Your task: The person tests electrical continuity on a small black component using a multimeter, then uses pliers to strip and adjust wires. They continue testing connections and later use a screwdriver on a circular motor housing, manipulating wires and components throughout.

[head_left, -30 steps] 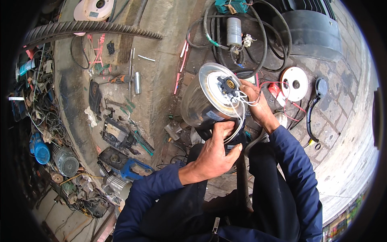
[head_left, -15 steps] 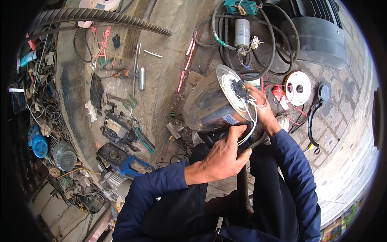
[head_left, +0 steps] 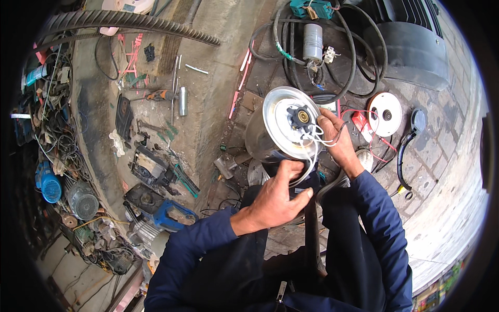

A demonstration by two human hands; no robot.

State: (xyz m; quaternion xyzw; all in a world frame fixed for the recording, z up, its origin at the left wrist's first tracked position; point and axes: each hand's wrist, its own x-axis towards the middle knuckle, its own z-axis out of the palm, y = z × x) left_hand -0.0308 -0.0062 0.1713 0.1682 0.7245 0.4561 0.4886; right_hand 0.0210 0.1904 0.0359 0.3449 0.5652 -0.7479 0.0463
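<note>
In front of my knees an electric kettle [head_left: 257, 136] is tipped over, its open underside facing up and toward me. On that underside sits a round black connector [head_left: 300, 117] with a brass-coloured centre, and thin white wires [head_left: 313, 136] run out beside it. My right hand [head_left: 340, 143] grips the right edge of the kettle's base, its fingers next to the wires. Closed at the lower side of the kettle is my left hand [head_left: 273, 203], thumb up against the body near a loop of white wire; its other fingers are partly hidden.
Right of the kettle lie a red-edged meter [head_left: 332, 105], a white round plate [head_left: 384, 114] and a curved black handle piece [head_left: 408, 151]. Beyond are a capacitor [head_left: 312, 41] and coiled black cable [head_left: 356, 86]. Leftward are a hammer [head_left: 227, 165], a blue-handled power tool [head_left: 174, 214] and heaped motors [head_left: 50, 184].
The kettle has turned so its underside faces me more squarely, showing the connector and full rim. My left hand has shifted slightly left with it; my right hand stays at the edge.
</note>
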